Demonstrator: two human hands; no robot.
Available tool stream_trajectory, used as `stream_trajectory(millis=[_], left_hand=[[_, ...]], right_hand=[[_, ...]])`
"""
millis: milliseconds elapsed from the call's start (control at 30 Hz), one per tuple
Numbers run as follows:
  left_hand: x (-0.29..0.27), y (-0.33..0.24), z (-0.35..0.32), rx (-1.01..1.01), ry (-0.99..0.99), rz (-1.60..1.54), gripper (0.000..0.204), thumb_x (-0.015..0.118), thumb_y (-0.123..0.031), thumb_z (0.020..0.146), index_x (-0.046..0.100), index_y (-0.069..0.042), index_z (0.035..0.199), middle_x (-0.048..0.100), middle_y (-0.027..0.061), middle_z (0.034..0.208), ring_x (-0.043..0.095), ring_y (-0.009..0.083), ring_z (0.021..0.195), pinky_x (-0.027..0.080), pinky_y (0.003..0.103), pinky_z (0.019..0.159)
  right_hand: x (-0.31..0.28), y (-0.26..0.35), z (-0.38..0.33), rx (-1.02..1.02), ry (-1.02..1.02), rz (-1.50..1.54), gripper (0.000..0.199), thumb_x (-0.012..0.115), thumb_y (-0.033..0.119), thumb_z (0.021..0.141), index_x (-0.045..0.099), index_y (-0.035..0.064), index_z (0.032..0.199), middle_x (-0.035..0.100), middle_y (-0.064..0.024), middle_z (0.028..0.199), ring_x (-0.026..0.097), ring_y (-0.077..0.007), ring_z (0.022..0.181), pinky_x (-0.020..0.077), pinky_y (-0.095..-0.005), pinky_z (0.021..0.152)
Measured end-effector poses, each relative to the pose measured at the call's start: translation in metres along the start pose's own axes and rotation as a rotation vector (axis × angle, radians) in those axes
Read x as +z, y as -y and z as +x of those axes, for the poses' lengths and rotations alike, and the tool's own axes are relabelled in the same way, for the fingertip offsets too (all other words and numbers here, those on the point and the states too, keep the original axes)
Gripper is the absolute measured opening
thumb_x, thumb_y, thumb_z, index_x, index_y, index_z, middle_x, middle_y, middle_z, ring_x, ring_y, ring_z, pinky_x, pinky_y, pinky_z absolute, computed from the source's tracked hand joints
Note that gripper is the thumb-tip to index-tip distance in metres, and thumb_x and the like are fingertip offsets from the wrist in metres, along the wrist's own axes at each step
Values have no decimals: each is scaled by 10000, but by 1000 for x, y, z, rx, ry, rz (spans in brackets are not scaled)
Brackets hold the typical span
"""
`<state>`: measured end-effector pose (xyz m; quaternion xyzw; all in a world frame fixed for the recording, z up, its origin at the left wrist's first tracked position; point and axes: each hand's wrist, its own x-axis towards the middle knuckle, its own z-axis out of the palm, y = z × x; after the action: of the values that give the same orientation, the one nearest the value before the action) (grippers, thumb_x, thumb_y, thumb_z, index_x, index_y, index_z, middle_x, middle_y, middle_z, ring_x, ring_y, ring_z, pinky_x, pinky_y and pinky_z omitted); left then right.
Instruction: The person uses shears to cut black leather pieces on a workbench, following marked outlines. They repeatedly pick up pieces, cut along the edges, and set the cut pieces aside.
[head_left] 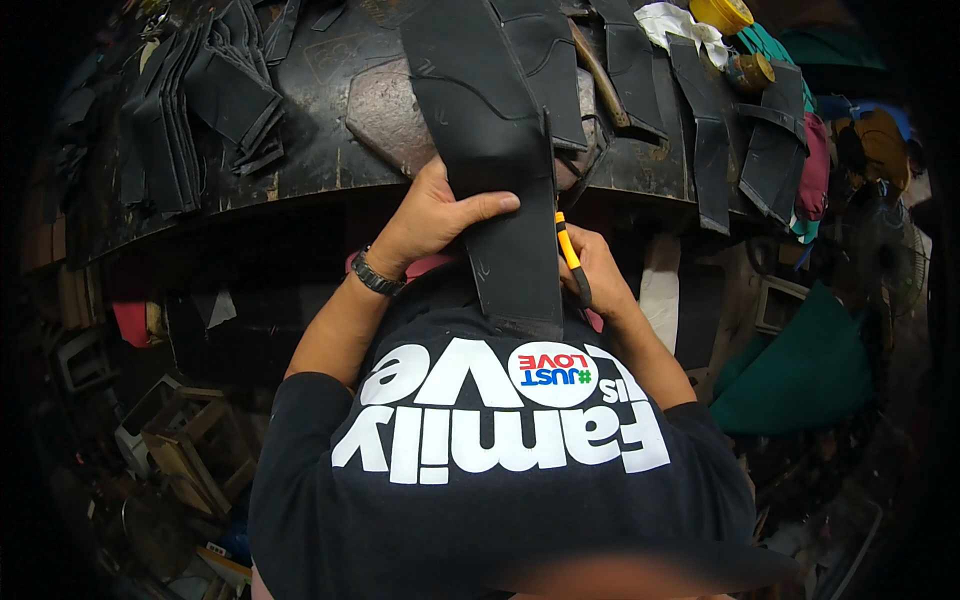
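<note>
My left hand (435, 215) grips a long black leather panel (510, 250), thumb pressed on top and the other fingers hidden behind it. The panel hangs over the table's front edge toward my chest; its far part lies across a brownish stone slab (385, 115). Closed around a yellow-and-black utility knife (568, 245), my right hand (600, 275) is beside the panel's right edge. Whether the blade touches the leather I cannot tell. Just beyond lies another black panel (545, 70) with a curved seam line.
Stacks of black leather pieces (165, 120) cover the dark table's (320, 165) left side. To the right are a wooden tool handle (598, 75), more strips (710, 150), a white cloth (680, 28) and a yellow container (722, 15). A wooden stool (195, 450) stands on the floor at left.
</note>
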<state>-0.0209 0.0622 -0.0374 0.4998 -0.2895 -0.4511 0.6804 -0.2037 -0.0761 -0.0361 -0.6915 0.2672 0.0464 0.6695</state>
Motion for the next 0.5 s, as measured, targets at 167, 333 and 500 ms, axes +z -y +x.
stream_trajectory(millis=[167, 333, 500], left_hand=[[1, 1, -1, -15, 21, 11, 376, 726, -52, 819, 568, -8, 1157, 655, 71, 1065, 626, 138, 955, 516, 269, 835], [1, 4, -3, -5, 22, 21, 378, 726, -57, 819, 564, -4, 1156, 649, 75, 1077, 617, 128, 972, 511, 268, 843], [-10, -15, 2, -69, 2, -185, 363, 712, -89, 832, 560, -2, 1150, 645, 78, 1061, 619, 135, 982, 516, 282, 839]], right_hand=[[-5, 8, 6, -31, 39, -27, 327, 675, 221, 878, 609, -31, 1075, 652, -48, 841, 568, -67, 749, 475, -223, 678], [-1, 5, 0, 19, 43, 53, 332, 679, 217, 881, 616, -42, 1079, 658, -57, 886, 578, -73, 788, 482, -224, 711], [1, -1, -4, 7, 46, 53, 303, 692, 201, 871, 628, -50, 1029, 636, -25, 805, 538, -52, 699, 448, -208, 629]])
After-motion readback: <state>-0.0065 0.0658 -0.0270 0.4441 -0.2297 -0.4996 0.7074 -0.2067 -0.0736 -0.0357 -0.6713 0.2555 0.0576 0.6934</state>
